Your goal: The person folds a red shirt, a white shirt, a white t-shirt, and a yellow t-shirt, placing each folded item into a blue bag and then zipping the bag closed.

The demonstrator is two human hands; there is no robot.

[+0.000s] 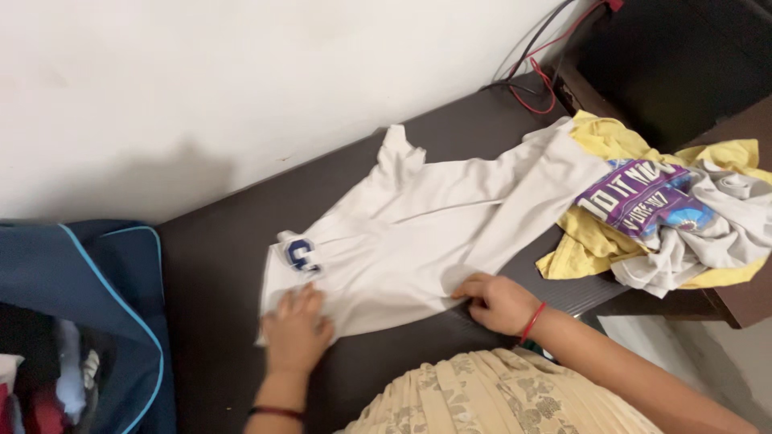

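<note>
A white garment (418, 233) with a blue printed mark near its left end lies spread on a dark brown table (217, 265). My left hand (296, 328) presses flat on the garment's near left corner, fingers together and pointing away from me. At the near edge, toward the middle, my right hand (498, 301) pinches the cloth, a red thread around its wrist. The garment's far end runs up toward the wall and under a pile of other clothes.
A pile of clothes (667, 217), yellow, white and one with a purple print, lies at the right end of the table. A dark blue bag (88, 281) with clothes inside stands at the left. Red and black wires (539, 76) run along the wall.
</note>
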